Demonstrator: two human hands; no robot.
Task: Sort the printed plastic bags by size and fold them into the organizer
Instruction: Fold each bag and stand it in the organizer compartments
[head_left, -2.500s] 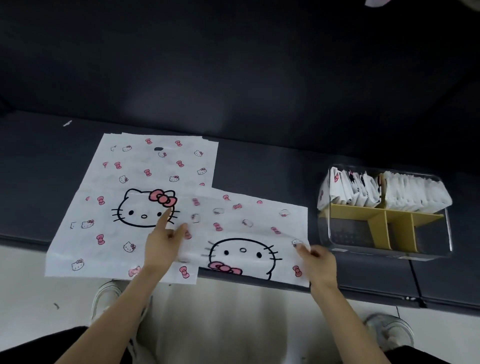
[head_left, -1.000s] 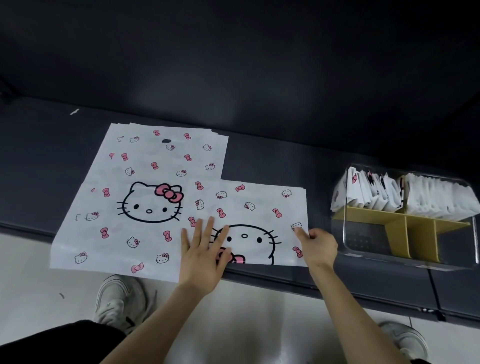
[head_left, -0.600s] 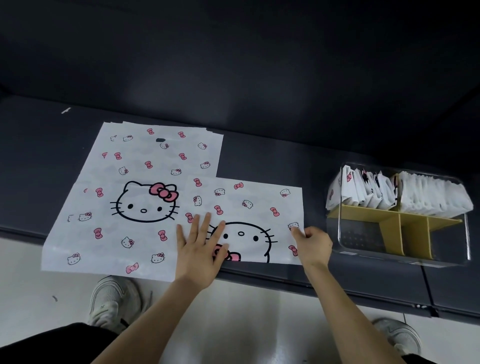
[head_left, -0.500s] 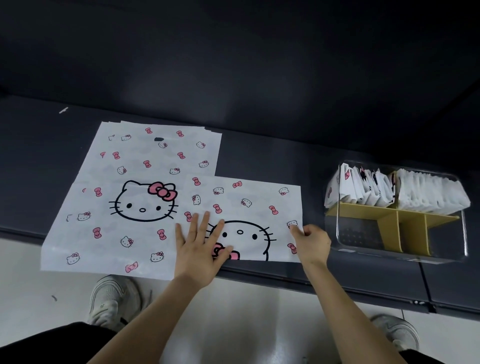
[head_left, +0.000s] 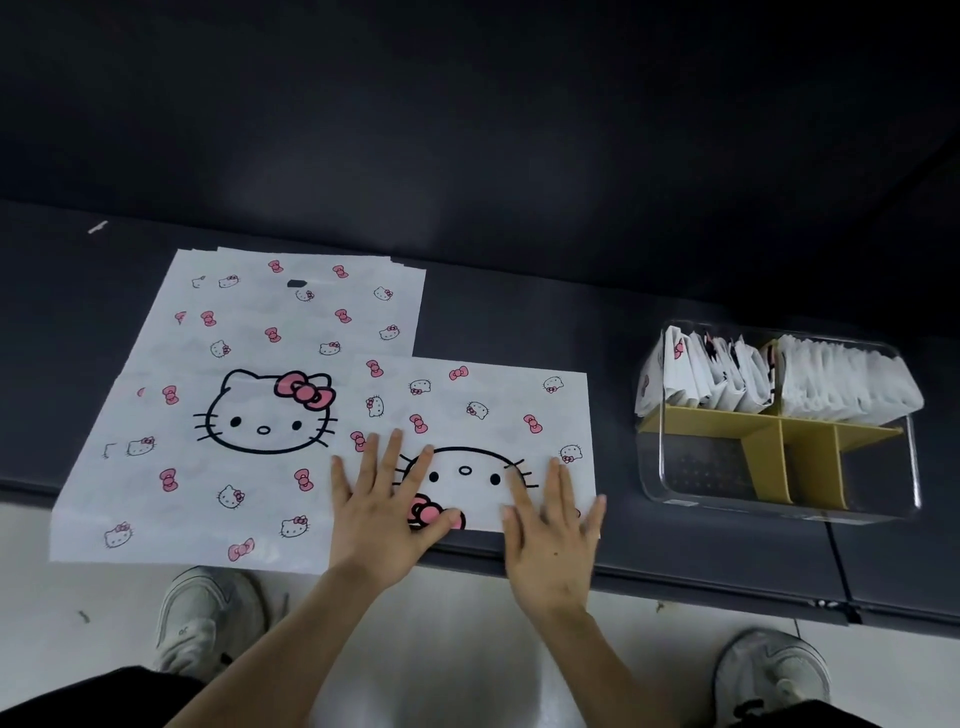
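Note:
A small white bag (head_left: 483, 405) printed with cat faces and pink bows lies flat on the dark bench, folded along its near edge. My left hand (head_left: 384, 512) presses flat on its near left part, fingers spread. My right hand (head_left: 553, 530) presses flat on its near right corner, fingers straight. A stack of larger bags (head_left: 239, 395) with the same print lies to the left, partly under the small bag. The clear organizer (head_left: 779, 499) with yellow dividers stands to the right, folded bags (head_left: 779, 379) filling its two far compartments.
The dark bench (head_left: 675, 551) has its front edge right under my hands; the larger stack overhangs it. Pale floor and my two grey shoes (head_left: 208, 618) are below. A black cable (head_left: 839, 566) runs from the organizer over the bench edge.
My right hand has let go of the small bag's right corner and now lies flat on it. My left hand stays pressed on the bag.

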